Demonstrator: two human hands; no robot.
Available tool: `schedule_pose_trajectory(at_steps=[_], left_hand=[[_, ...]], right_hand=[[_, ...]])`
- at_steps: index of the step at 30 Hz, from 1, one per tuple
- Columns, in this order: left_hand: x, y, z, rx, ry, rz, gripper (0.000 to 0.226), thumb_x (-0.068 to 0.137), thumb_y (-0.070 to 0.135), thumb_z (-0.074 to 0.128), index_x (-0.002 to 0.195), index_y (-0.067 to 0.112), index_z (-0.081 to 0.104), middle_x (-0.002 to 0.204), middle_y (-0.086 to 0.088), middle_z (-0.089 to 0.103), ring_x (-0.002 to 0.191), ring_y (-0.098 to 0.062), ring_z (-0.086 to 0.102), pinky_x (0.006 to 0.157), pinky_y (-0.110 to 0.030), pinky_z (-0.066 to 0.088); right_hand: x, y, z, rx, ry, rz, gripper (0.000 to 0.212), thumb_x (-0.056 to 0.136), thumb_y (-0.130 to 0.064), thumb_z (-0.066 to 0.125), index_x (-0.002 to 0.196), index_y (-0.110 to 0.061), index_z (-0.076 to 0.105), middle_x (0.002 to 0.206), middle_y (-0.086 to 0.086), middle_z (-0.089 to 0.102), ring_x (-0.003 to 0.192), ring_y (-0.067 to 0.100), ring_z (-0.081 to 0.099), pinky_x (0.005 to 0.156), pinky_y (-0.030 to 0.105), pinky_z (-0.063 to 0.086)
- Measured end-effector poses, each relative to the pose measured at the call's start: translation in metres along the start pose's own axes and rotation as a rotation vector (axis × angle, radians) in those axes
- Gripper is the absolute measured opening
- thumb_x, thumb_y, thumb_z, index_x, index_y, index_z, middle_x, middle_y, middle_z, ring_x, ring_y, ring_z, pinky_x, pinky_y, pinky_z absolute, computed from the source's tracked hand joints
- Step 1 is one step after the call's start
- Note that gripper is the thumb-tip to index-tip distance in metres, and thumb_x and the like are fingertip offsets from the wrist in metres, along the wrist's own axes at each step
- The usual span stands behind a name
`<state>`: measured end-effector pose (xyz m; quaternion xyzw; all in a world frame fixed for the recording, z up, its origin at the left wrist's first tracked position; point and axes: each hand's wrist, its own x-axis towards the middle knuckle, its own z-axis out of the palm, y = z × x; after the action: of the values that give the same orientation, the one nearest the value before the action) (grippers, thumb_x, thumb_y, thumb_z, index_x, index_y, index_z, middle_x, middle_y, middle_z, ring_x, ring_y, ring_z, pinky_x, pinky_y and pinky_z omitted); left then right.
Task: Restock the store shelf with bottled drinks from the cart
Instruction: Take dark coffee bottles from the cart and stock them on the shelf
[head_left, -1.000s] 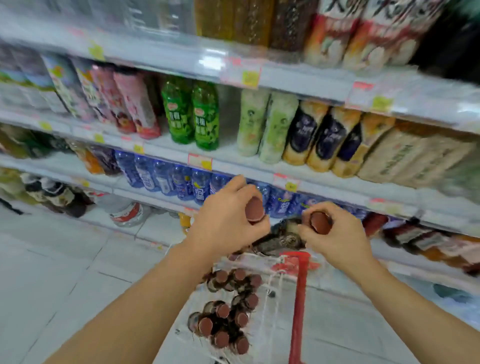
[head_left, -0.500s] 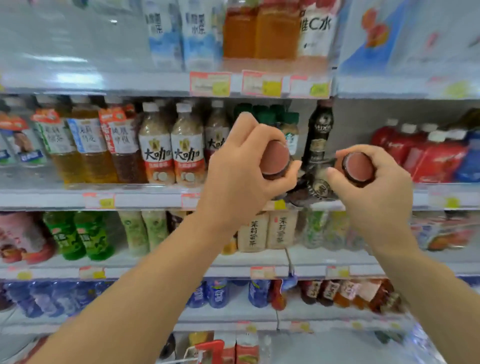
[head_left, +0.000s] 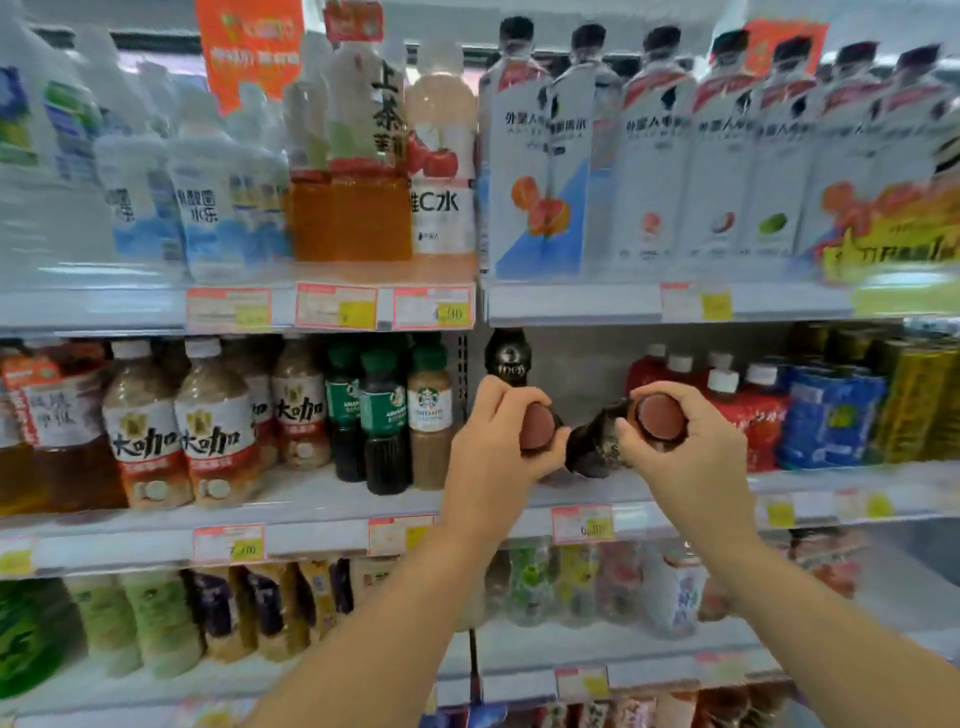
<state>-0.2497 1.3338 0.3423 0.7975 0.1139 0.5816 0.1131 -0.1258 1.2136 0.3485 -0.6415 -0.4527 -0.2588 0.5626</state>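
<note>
Obs.: two dark bottles, both with red-brown caps turned towards the camera.

- Left bottle (head_left: 536, 427): only the cap and a sliver of the neck show. The long axis runs nearly straight away from the viewer, into the shelf. The left grip (head_left: 498, 452) is clenched round the neck, with the thumb under the cap.
- Right bottle (head_left: 597, 441): the body is visible and tilted, with the cap up and to the right and the base pointing down-left towards the left grip. The right grip (head_left: 691, 457) is wrapped round the cap end. The base sits just beside the left thumb; cannot tell whether they touch.

Position: both bottles are above the front lip of the middle shelf (head_left: 649, 493), in the open bay right of the upright divider (head_left: 464, 374). One matching dark bottle (head_left: 508, 358) stands at the back of that bay, directly behind the left grip. Red white-capped bottles (head_left: 737, 410) bound the bay on the right, and green-capped coffee bottles (head_left: 382, 415) stand left of the divider.

Judgement: the target row lies straight ahead of the left grip, so the left bottle is nearer its slot. Both bottles need their bases swung down to upright before they are set down. The right bottle needs the larger turn, plus a shift left or a place in the free space beside the row.
</note>
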Motion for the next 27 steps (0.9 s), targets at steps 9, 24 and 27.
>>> schedule_pose_trajectory(at_steps=[9, 24, 27], left_hand=[[0.052, -0.007, 0.048, -0.221, 0.147, -0.584, 0.035, 0.075, 0.035, 0.073, 0.106, 0.026, 0.060, 0.102, 0.005, 0.059, 0.098, -0.014, 0.055, 0.085, -0.025, 0.045], [0.064, -0.019, 0.088, -0.437, -0.071, -0.666, 0.040, 0.082, 0.032, 0.068, 0.116, 0.016, 0.052, 0.113, -0.004, 0.057, 0.106, -0.017, 0.055, 0.095, -0.033, 0.043], [0.071, -0.024, 0.088, -0.417, -0.111, -0.618, 0.042, 0.083, 0.032, 0.067, 0.117, 0.020, 0.047, 0.114, 0.003, 0.057, 0.106, -0.012, 0.053, 0.090, -0.025, 0.040]], right_hand=[[0.064, 0.043, 0.032, 0.153, 0.059, 0.330, 0.038, 0.071, -0.030, 0.077, 0.106, -0.026, 0.062, 0.088, -0.019, 0.058, 0.090, 0.007, 0.056, 0.080, 0.020, 0.040], [0.057, 0.071, 0.074, 0.273, -0.198, 0.349, 0.068, 0.061, -0.004, 0.081, 0.110, -0.024, 0.038, 0.101, -0.003, 0.061, 0.099, 0.015, 0.059, 0.079, 0.019, 0.041], [0.071, 0.072, 0.067, 0.184, -0.194, 0.332, 0.068, 0.057, -0.016, 0.080, 0.107, -0.028, 0.036, 0.093, -0.010, 0.060, 0.087, 0.008, 0.058, 0.071, 0.020, 0.041]])
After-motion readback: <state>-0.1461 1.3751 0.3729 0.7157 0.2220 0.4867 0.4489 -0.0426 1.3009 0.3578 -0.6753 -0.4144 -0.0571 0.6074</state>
